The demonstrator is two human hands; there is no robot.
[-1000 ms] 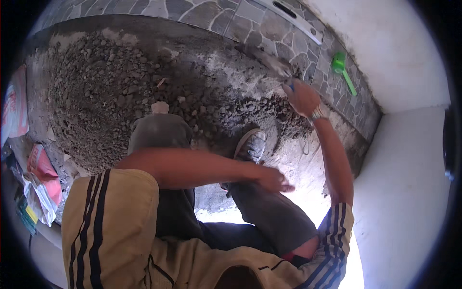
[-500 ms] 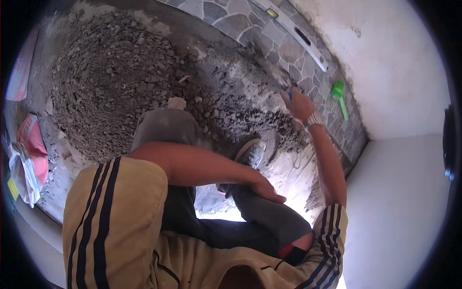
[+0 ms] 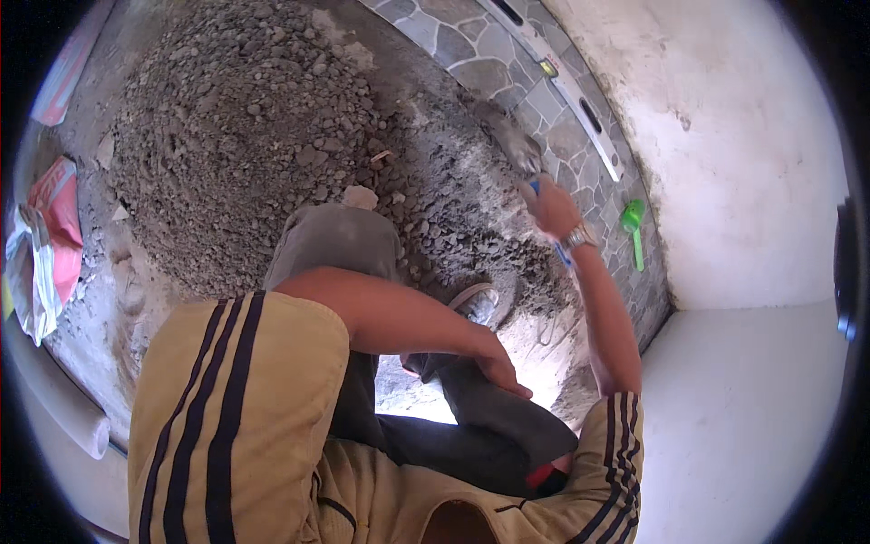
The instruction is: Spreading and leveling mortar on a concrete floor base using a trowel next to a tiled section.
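Observation:
My right hand (image 3: 553, 210) is closed round the blue handle of a trowel (image 3: 514, 145), whose mortar-smeared blade lies along the grey mortar bed (image 3: 467, 168) beside the patterned stone-look tiles (image 3: 566, 136). My left hand (image 3: 503, 370) hangs over my grey-trousered leg (image 3: 471, 399), fingers loosely stretched and touching it, holding nothing. A white spirit level (image 3: 589, 122) lies on the tiles above the trowel. A green long-handled scoop (image 3: 633, 218) rests on them to the right of my right hand.
A large heap of dark gravelly mix (image 3: 227, 145) fills the upper left. Crumpled pink and white sacks (image 3: 56, 245) and a pale roll or pipe (image 3: 77, 417) lie at the far left. White walls (image 3: 725, 381) bound the right side. My shoe (image 3: 476, 304) stands by the mortar.
The view has shifted, bringing the tiles, level and scoop lower in the picture. My left hand's fingers have lowered onto my leg. My right hand remains on the trowel at the mortar edge.

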